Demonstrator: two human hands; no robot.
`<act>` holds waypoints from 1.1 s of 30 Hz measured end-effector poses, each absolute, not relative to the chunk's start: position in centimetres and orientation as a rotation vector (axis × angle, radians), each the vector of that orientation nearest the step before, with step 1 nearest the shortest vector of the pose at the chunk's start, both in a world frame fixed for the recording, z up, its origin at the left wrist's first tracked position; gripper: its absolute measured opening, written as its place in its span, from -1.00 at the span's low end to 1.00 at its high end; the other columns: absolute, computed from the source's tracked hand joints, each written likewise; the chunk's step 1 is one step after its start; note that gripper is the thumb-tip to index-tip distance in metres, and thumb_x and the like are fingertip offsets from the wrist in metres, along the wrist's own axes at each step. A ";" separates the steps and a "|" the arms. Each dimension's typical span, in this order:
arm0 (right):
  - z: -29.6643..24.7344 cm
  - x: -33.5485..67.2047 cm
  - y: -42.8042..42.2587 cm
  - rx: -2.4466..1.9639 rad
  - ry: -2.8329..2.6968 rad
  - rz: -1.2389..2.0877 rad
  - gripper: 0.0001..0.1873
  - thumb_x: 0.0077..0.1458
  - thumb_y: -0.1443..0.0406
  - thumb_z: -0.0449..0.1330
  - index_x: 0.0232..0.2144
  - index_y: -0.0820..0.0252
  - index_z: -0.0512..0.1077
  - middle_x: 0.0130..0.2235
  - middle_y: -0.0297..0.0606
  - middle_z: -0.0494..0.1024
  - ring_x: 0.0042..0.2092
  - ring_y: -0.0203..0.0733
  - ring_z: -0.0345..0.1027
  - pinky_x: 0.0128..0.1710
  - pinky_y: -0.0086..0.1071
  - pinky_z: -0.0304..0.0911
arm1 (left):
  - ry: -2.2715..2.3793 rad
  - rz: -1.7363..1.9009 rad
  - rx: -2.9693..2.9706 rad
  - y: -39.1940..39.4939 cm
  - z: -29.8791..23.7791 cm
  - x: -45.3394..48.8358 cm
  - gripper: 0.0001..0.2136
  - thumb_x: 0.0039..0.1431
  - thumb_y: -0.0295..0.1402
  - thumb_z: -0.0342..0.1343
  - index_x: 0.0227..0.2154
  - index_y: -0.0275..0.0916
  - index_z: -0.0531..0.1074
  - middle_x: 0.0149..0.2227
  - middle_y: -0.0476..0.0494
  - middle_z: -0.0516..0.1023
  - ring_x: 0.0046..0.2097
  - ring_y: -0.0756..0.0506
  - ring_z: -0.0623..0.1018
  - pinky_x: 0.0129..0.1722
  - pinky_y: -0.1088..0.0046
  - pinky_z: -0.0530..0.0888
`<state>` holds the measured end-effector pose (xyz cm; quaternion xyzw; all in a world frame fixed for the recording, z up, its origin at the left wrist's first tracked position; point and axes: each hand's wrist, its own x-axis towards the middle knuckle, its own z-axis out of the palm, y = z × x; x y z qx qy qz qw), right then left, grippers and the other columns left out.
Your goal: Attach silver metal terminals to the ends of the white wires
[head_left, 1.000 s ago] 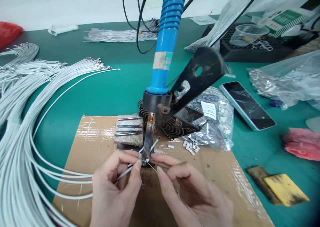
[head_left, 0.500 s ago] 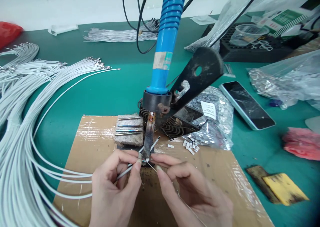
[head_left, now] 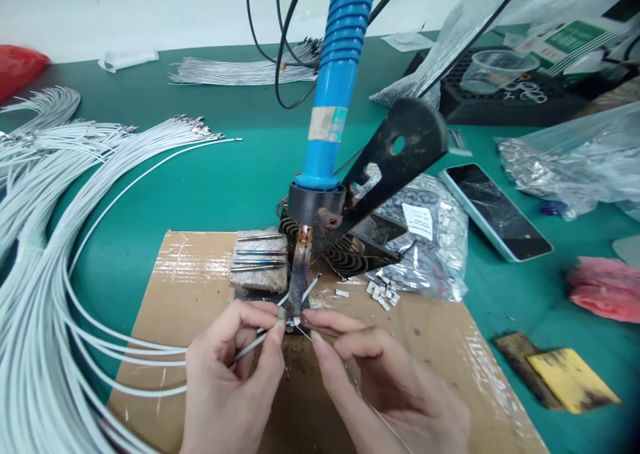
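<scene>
My left hand [head_left: 235, 374] is closed, thumb and forefinger pinching a white cable [head_left: 249, 349] close to its end. Several more white cables run out of that hand to the left. Thin solder wire [head_left: 385, 424] passes through the pinched fingers of my right hand [head_left: 380, 374], its front end reaching toward the iron's tip. Between both sets of fingertips sits a small white piece [head_left: 296, 321], right under the tip of the blue-handled soldering iron [head_left: 327, 151]. The iron points downward, clamped in a black holder [head_left: 400, 147]. Fingers partly hide the joint.
Cardboard [head_left: 165, 294] lies under the work. Around it are a grey pad with metal rods [head_left: 260, 261], loose small white pieces [head_left: 383, 292], a bag of parts [head_left: 425, 241], a phone [head_left: 497, 211] and a yellow sponge [head_left: 570, 379]. A large cable bundle [head_left: 45, 294] fills the left.
The hands and iron keep nearly the same pose. The whole view has shifted very slightly.
</scene>
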<state>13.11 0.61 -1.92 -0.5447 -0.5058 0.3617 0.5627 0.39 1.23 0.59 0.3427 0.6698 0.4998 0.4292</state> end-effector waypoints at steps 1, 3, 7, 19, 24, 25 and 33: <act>-1.9 13.1 0.6 -1.284 -1.194 0.852 -0.77 0.11 0.44 0.37 -0.52 0.11 0.49 -0.24 -0.24 0.76 -0.20 -0.17 0.69 -0.17 -0.50 0.54 | 1.666 1.241 0.861 1.2 0.6 0.4 -0.92 -0.05 -0.43 0.34 -0.56 -0.20 0.55 -0.37 -0.07 0.68 -0.55 0.06 0.48 -0.67 0.67 0.29; -1.9 13.2 0.6 -1.282 -1.223 0.847 -0.77 0.12 0.44 0.36 -0.51 0.10 0.49 -0.24 -0.26 0.75 -0.20 -0.17 0.69 -0.18 -0.51 0.54 | 1.660 1.225 0.874 1.2 0.5 0.3 -0.92 -0.03 -0.43 0.33 -0.55 -0.20 0.54 -0.37 -0.05 0.68 -0.64 0.12 0.32 -0.69 0.65 0.28; -2.1 13.3 0.6 -1.281 -1.254 0.822 -0.77 0.12 0.46 0.36 -0.50 0.08 0.49 -0.24 -0.31 0.75 -0.21 -0.22 0.69 -0.19 -0.55 0.53 | 1.662 1.228 0.877 1.1 0.3 0.3 -0.91 -0.03 -0.44 0.34 -0.55 -0.19 0.55 -0.37 -0.08 0.68 -0.54 0.04 0.50 -0.66 0.65 0.32; -1.9 12.9 0.4 -1.281 -1.146 0.862 -0.79 0.07 0.46 0.40 -0.50 0.08 0.54 -0.24 -0.31 0.75 -0.21 -0.22 0.67 -0.15 -0.53 0.51 | 1.664 1.240 0.882 1.0 0.5 0.4 -0.91 -0.04 -0.44 0.35 -0.56 -0.17 0.57 -0.36 -0.09 0.68 -0.33 -0.07 0.65 -0.58 0.69 0.40; -1.8 12.7 0.4 -1.291 -1.143 0.836 -0.79 0.07 0.46 0.40 -0.50 0.08 0.55 -0.25 -0.29 0.75 -0.21 -0.19 0.67 -0.17 -0.50 0.53 | 1.678 1.246 0.907 1.0 0.3 0.4 -0.90 -0.02 -0.43 0.34 -0.57 -0.18 0.56 -0.36 -0.12 0.68 -0.32 -0.10 0.66 -0.54 0.64 0.48; -1.8 12.6 0.4 -1.286 -1.150 0.827 -0.79 0.07 0.46 0.40 -0.50 0.07 0.55 -0.25 -0.31 0.75 -0.22 -0.20 0.67 -0.17 -0.51 0.52 | 1.679 1.245 0.914 1.0 0.3 0.3 -0.90 -0.02 -0.42 0.33 -0.57 -0.18 0.56 -0.36 -0.12 0.68 -0.32 -0.10 0.66 -0.52 0.63 0.50; -2.1 12.6 0.3 -1.261 -1.203 0.802 -0.79 0.12 0.46 0.36 -0.44 0.04 0.53 -0.20 -0.40 0.75 -0.22 -0.29 0.66 -0.14 -0.57 0.51 | 1.672 1.275 0.917 1.0 0.3 0.3 -0.89 -0.01 -0.45 0.33 -0.57 -0.15 0.57 -0.37 -0.06 0.68 -0.32 -0.06 0.66 -0.40 0.65 0.54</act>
